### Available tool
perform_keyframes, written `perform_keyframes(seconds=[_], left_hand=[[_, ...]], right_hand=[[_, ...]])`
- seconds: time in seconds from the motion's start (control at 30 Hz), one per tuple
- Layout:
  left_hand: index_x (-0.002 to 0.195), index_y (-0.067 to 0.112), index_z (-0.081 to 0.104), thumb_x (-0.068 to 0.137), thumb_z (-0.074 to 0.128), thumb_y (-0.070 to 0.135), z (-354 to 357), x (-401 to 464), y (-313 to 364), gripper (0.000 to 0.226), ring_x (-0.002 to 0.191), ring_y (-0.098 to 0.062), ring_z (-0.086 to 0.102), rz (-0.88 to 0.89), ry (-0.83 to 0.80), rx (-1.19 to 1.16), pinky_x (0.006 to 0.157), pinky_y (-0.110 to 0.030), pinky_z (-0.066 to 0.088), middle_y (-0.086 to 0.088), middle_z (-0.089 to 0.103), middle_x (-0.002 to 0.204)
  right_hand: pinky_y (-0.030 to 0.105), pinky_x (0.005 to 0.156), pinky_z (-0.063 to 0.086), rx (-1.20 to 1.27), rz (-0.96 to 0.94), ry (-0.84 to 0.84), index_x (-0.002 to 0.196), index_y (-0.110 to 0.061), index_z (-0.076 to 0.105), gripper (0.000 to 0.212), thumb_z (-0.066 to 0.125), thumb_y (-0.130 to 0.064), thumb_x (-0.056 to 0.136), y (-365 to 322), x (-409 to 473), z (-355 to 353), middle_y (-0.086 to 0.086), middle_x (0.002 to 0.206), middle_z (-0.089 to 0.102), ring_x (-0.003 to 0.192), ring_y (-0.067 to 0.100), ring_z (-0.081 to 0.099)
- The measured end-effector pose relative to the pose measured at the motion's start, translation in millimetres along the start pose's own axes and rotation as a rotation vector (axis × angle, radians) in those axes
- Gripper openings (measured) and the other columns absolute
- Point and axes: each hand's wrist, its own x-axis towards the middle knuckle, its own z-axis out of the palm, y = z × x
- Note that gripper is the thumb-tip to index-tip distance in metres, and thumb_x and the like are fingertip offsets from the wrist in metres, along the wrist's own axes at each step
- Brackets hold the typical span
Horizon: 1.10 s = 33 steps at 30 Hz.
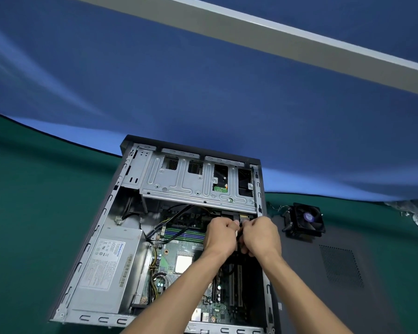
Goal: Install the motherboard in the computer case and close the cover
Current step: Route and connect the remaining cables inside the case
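- Fingers [237, 223] of left hand [221, 235] and right hand [260, 235] curling narrowly, pinching a black cable [237, 233] between them, just under the drive cage [198, 184] edge.
- Motherboard [186, 259] lying flat inside the open computer case [111, 203], beside the power supply [106, 266].
- Cover [336, 273] lying on the green surface [34, 213] right of the case, cooler fan [305, 219] sitting near its far edge.
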Motion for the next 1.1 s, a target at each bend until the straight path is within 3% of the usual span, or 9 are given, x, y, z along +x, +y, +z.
perform_keyframes(seconds=[0.13,0.37,0.53,0.67,0.73,0.9,1.0,1.1], left_hand=[[0.049,0.016,0.036,0.094,0.053,0.023,-0.8,1.0,0.1,0.048,0.057,-0.02,0.033,0.014,-0.007,0.047,0.056,-0.029,0.024,0.001,0.035,0.049],[0.048,0.015,0.035,0.094,0.054,0.022,-2.0,3.1,-1.8,0.049,0.059,-0.022,0.034,0.042,-0.009,0.077,0.058,-0.029,0.026,-0.001,0.038,0.052],[0.051,0.015,0.043,0.094,0.052,0.021,-1.7,3.2,-2.9,0.045,0.057,-0.021,0.035,0.034,-0.025,0.033,0.057,-0.028,0.026,-0.001,0.04,0.052],[0.058,0.01,0.052,0.094,0.052,0.02,-2.5,4.1,-3.3,0.037,0.059,-0.019,0.035,0.033,-0.042,0.004,0.058,-0.028,0.025,-0.008,0.044,0.058],[0.056,0.01,0.051,0.094,0.052,0.019,-3.3,5.0,-4.8,0.039,0.06,-0.019,0.034,0.048,-0.053,-0.013,0.059,-0.028,0.025,-0.009,0.043,0.059],[0.038,0.019,0.045,0.093,0.052,0.014,-4.9,6.1,-9.7,0.056,0.056,-0.017,0.032,0.069,-0.07,-0.075,0.06,-0.028,0.024,-0.001,0.041,0.053],[0.036,0.025,0.051,0.094,0.05,0.011,-5.3,6.6,-9.2,0.059,0.047,-0.011,0.032,0.06,-0.097,-0.082,0.052,-0.027,0.026,0.011,0.043,0.042],[0.037,0.028,0.054,0.092,0.047,0.005,-7.6,5.1,-7.8,0.06,0.047,-0.007,0.03,0.085,-0.115,-0.078,0.052,-0.026,0.027,0.014,0.045,0.04]], right_hand=[[0.027,0.056,0.049,-0.015,0.005,0.035,0.075,-0.003,0.066,0.036,0.046,-0.024,0.096,-0.2,-0.1,4.5,0.009,0.066,0.066,0.063,0.027,0.063],[0.025,0.053,0.042,0.021,0.009,0.055,0.072,-0.004,0.069,0.04,0.047,-0.025,0.097,-0.3,-2.5,3.0,0.006,0.058,0.062,0.062,0.024,0.062],[0.031,0.064,0.053,0.085,0.016,0.061,0.067,-0.006,0.07,0.042,0.047,-0.025,0.098,-0.7,-4.4,3.8,0.009,0.065,0.068,0.068,0.029,0.066],[0.032,0.059,0.053,0.123,0.017,0.035,0.051,-0.015,0.062,0.048,0.048,-0.015,0.096,0.8,-3.5,2.0,0.004,0.059,0.068,0.051,0.021,0.059],[0.033,0.059,0.053,0.131,0.026,0.027,0.049,-0.016,0.062,0.048,0.048,-0.011,0.094,0.6,-2.2,2.9,0.004,0.061,0.069,0.053,0.021,0.059],[0.025,0.048,0.036,0.233,0.095,0.087,0.063,-0.011,0.066,0.033,0.051,-0.011,0.093,-1.8,-0.2,12.8,0.005,0.062,0.06,0.056,0.023,0.052],[0.025,0.047,0.033,0.325,0.139,0.118,0.058,-0.012,0.058,0.035,0.053,-0.01,0.093,-2.2,3.3,17.5,0.004,0.058,0.057,0.053,0.021,0.049],[0.022,0.047,0.033,0.359,0.16,0.147,0.068,-0.009,0.064,0.027,0.054,-0.01,0.092,-3.8,3.2,19.2,0.002,0.061,0.058,0.052,0.017,0.049]])
